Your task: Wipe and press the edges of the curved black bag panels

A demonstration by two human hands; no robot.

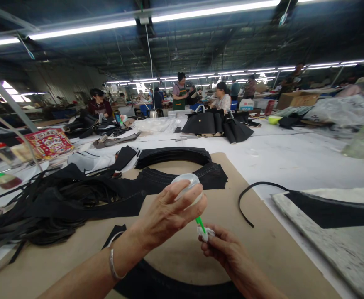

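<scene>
My left hand (175,205) is wrapped round a clear squeeze bottle (186,179), tipped so that its green nozzle (200,224) points down. The nozzle's tip meets a small wad of white cloth or tissue (205,233). Fingers of my right hand (223,249) pinch that wad from the right. Below both hands lies a curved black strip (182,284) on brown board. Just beyond them are dark curved pieces (213,174) and a stack of black curved strips (174,155).
A heap of black strips (76,199) spreads over the left side. On the right, a speckled slab (334,249) carries a black piece (334,209). A thin black cord (242,199) curls beside it. Black bag parts (203,124) lie farther back, with several people beyond.
</scene>
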